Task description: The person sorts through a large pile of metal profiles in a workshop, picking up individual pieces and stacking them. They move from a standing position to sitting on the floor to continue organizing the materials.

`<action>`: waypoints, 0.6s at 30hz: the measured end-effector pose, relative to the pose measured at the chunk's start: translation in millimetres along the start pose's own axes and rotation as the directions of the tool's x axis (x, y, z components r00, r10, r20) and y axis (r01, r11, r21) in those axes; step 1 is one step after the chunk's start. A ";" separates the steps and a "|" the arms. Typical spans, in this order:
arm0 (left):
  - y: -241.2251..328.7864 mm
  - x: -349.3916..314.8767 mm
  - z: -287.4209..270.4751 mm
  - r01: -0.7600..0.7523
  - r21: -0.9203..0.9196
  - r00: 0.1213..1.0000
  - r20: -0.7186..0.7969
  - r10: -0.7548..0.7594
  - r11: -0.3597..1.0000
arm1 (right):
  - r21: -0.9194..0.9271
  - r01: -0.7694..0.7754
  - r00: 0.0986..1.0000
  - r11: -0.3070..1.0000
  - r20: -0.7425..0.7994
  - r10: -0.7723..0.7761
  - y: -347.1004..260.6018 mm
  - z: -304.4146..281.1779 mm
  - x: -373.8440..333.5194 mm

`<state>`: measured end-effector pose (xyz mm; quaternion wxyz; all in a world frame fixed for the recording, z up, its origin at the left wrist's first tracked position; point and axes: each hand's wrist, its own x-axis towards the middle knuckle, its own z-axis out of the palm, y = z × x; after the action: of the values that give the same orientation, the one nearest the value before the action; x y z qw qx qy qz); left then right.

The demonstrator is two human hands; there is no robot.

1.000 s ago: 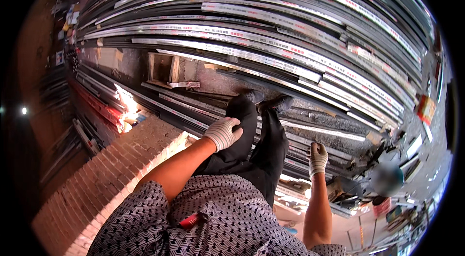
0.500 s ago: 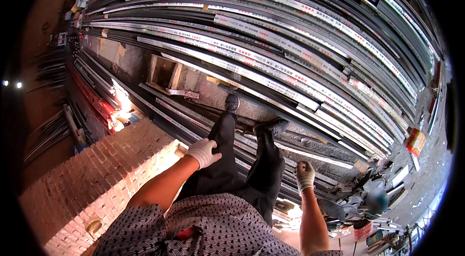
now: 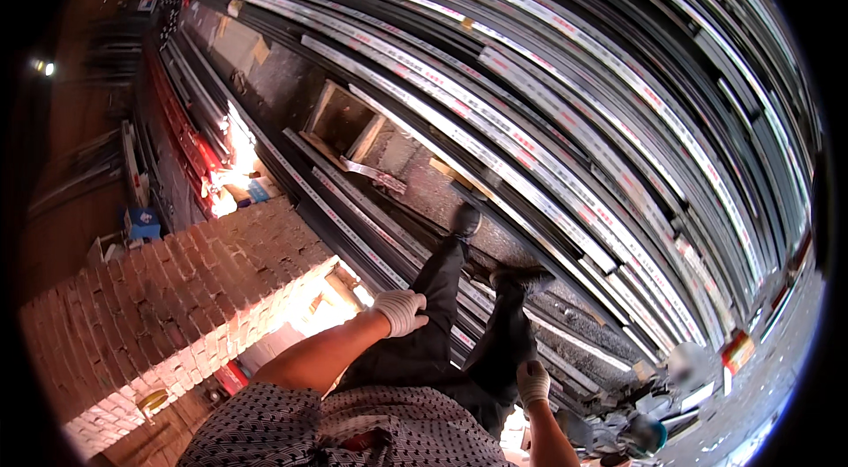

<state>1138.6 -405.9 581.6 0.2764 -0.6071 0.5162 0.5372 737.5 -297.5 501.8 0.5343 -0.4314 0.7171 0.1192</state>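
My left hand (image 3: 402, 312), in a whitish knit glove, hangs beside my left thigh in dark trousers (image 3: 415, 355). Its fingers are loosely bent and a little apart, with nothing in them. My right hand (image 3: 533, 381), gloved the same way, is beside my right leg, its fingers curled in and no held thing showing. Ahead of my shoes (image 3: 465, 220) lie long dark metal profiles (image 3: 565, 113), side by side in a wide stack, many with white printed film strips. More profiles (image 3: 344, 220) run past my left side.
A brick wall (image 3: 194, 281) stands close at my left. An open wooden box frame (image 3: 344, 122) sits between profile stacks. Red material (image 3: 190, 144) and a blue box (image 3: 141, 222) lie farther left. Scrap pieces (image 3: 618, 414) and a red-yellow package (image 3: 738, 350) are on the right.
The view has turned, so the profiles slant more steeply and the brick wall shows more. My left hand remains by my thigh; my right hand has come down and nearer my leg.
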 end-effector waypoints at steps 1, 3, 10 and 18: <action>-8.7 -1.0 -0.1 -0.019 -0.028 1.000 -0.025 0.018 0.999 | -0.017 0.005 1.000 1.000 0.027 -0.005 -9.5 0.7 0.7; -21.3 -4.2 -6.8 -0.009 -0.095 1.000 0.003 0.009 0.995 | -0.050 0.017 0.997 0.999 0.072 -0.014 -34.1 -2.7 -0.2; -63.6 -12.9 -34.4 -0.053 -0.235 0.994 0.078 0.073 0.970 | -0.134 0.038 0.998 0.990 0.053 -0.031 -83.5 13.0 -5.1; -98.2 -23.9 -43.8 -0.120 -0.379 0.992 -0.009 0.127 0.918 | -0.183 0.088 0.993 0.979 0.099 -0.071 -129.0 29.6 -11.2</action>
<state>1248.0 -406.1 594.3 0.1237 -0.6109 0.4379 0.6479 854.0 -350.6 537.0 0.5282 -0.5019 0.6597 0.1841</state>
